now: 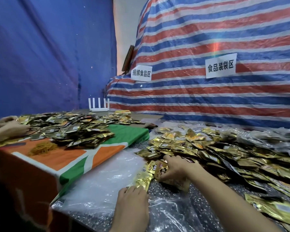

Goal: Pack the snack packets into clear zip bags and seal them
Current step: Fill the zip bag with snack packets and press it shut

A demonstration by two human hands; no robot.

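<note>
A big heap of gold and black snack packets (pixel 224 153) covers the right half of the table. At its near edge my right hand (pixel 173 168) grips a small bunch of snack packets (pixel 159 169). My left hand (pixel 132 198) pinches the end of a gold packet (pixel 141 180) that lies just in front of the bunch. A stack of clear zip bags (pixel 104 174) lies flat to the left of both hands, and more clear plastic (pixel 171 213) is spread under my forearms.
A second table with an orange, white and green cloth (pixel 77 158) stands to the left, holding another packet heap (pixel 70 129) and a pile of rubber bands (pixel 42 148). Another person's hand (pixel 8 129) reaches in there. A white router (pixel 99 105) sits behind. Striped tarp (pixel 208 91) backs the table.
</note>
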